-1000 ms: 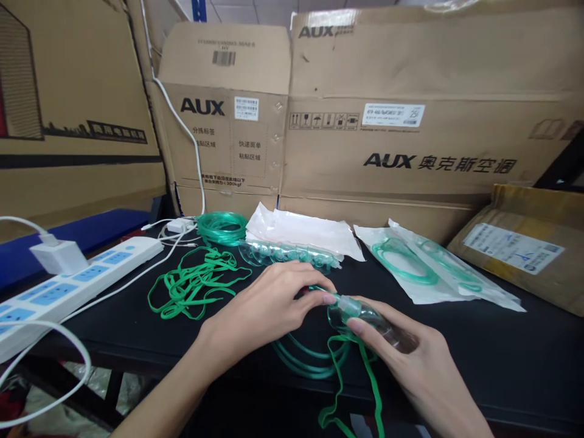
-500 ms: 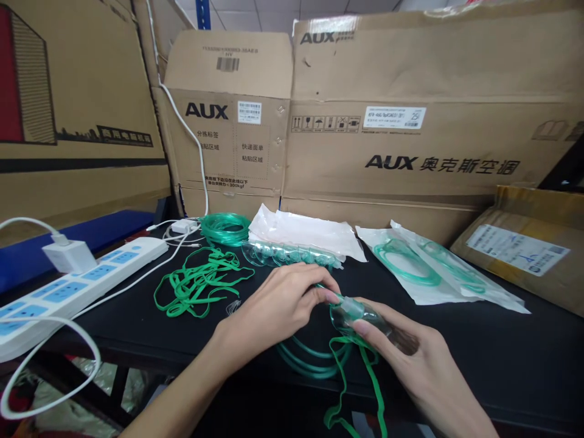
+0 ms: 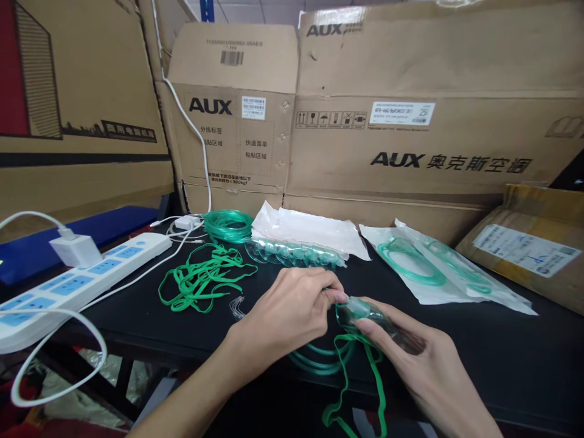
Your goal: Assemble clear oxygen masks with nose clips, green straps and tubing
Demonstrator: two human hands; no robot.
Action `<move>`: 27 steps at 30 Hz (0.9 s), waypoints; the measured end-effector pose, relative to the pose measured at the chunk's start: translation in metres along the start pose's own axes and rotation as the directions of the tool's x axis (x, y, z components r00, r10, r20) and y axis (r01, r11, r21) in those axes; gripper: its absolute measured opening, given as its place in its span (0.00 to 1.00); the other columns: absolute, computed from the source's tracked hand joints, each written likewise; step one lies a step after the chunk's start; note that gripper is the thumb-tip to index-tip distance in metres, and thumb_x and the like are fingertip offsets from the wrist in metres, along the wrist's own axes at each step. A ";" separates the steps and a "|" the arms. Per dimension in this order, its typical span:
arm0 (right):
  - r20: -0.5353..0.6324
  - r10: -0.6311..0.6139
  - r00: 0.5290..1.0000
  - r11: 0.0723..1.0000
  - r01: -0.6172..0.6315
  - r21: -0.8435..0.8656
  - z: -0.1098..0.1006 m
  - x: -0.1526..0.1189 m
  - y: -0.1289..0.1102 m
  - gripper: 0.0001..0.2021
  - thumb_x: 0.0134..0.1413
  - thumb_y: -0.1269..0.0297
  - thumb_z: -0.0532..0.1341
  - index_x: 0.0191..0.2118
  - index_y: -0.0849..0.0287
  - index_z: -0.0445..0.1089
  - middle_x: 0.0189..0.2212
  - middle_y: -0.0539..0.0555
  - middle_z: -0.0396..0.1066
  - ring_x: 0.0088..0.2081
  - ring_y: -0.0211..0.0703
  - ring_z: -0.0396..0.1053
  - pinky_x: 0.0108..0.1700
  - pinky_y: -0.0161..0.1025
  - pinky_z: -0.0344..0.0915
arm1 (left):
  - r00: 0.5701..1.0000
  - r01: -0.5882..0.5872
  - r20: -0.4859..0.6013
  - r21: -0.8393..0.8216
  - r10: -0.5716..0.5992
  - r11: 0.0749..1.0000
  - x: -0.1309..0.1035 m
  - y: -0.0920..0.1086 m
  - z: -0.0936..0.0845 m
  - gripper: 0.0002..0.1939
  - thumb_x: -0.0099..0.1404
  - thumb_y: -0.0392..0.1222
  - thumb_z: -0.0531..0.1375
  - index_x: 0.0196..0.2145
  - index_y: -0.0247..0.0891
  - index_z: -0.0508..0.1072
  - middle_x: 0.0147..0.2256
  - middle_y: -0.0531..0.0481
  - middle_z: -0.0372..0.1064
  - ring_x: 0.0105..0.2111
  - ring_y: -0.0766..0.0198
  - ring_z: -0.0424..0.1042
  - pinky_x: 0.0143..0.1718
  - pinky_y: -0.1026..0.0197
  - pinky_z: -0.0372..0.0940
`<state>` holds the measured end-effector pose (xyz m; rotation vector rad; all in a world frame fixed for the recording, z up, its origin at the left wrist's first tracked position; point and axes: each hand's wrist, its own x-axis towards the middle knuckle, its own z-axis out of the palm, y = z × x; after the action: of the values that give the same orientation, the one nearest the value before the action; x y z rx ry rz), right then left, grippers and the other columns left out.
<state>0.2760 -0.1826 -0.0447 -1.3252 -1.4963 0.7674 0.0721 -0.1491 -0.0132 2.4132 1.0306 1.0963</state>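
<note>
My right hand is wrapped round a clear green oxygen mask, thumb on top by its pale connector. From the mask hangs a green elastic strap that drops over the table's front edge. Fingers pinched, my left hand grips the end of green tubing right at the connector; the fingertips hide whether the two are joined. Loops of that tubing lie on the black table beneath both hands.
Behind my hands are a row of clear masks and white pouches. Coiled green tubing, loose green straps and a power strip lie left. Packaged tubing lies right. Cardboard boxes stand behind.
The view has shifted slightly, so most things appear a little to the right. Both hands keep their grips at the mask's connector, with the left fingers slightly closer to it.
</note>
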 end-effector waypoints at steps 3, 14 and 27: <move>-0.009 0.000 1.000 1.000 0.000 -0.001 0.001 -0.002 0.002 0.23 0.49 0.48 0.71 0.47 0.57 0.82 0.45 0.56 0.82 0.49 0.60 0.78 0.49 0.42 0.77 | 1.000 0.009 0.010 0.027 -0.009 1.000 0.000 0.000 0.000 0.10 0.71 0.32 0.56 0.34 0.38 0.75 0.32 0.56 0.74 0.32 0.67 0.70 0.37 0.63 0.59; 0.000 -0.047 0.999 0.999 0.047 0.014 0.004 0.001 -0.008 0.20 0.48 0.50 0.71 0.45 0.54 0.83 0.42 0.54 0.83 0.44 0.54 0.80 0.45 0.38 0.77 | 0.990 0.087 0.104 0.043 -0.091 0.995 0.000 0.002 -0.010 0.12 0.75 0.41 0.54 0.39 0.41 0.78 0.35 0.54 0.77 0.36 0.62 0.73 0.41 0.61 0.60; -0.189 -0.034 0.981 0.997 0.047 0.065 0.003 0.003 0.006 0.29 0.50 0.42 0.68 0.52 0.58 0.79 0.43 0.58 0.83 0.46 0.54 0.80 0.47 0.37 0.76 | 0.989 0.140 -0.060 0.049 -0.137 0.989 0.000 -0.004 -0.029 0.09 0.73 0.48 0.59 0.44 0.48 0.78 0.42 0.55 0.78 0.47 0.57 0.72 0.51 0.56 0.61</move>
<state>0.2752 -0.1776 -0.0503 -1.2747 -1.3312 0.6436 0.0483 -0.1474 0.0042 2.3221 1.2405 1.1075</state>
